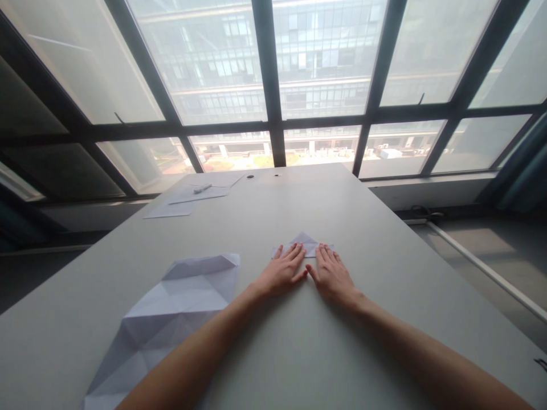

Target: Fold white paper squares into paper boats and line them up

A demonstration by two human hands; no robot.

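Observation:
A small folded piece of white paper [303,239] lies flat on the table, with a triangular peak on its far side. My left hand [285,270] rests on its left part, fingers stretched out and pressing down. On the right part lies my right hand [331,273], also flat with its fingers extended. The thumbs point toward each other just below the paper's near edge. Both hands cover the paper's near corners in part. Beside my left forearm is a large creased sheet of paper [179,296], partly hidden under the arm.
The white table [384,285] stretches toward large windows [325,62]. At its far left lie flat paper sheets [171,209] with a pen-like object [202,188] on top. Near the far edge is a round hole [250,177]. A white pole [487,270] runs beyond the right edge.

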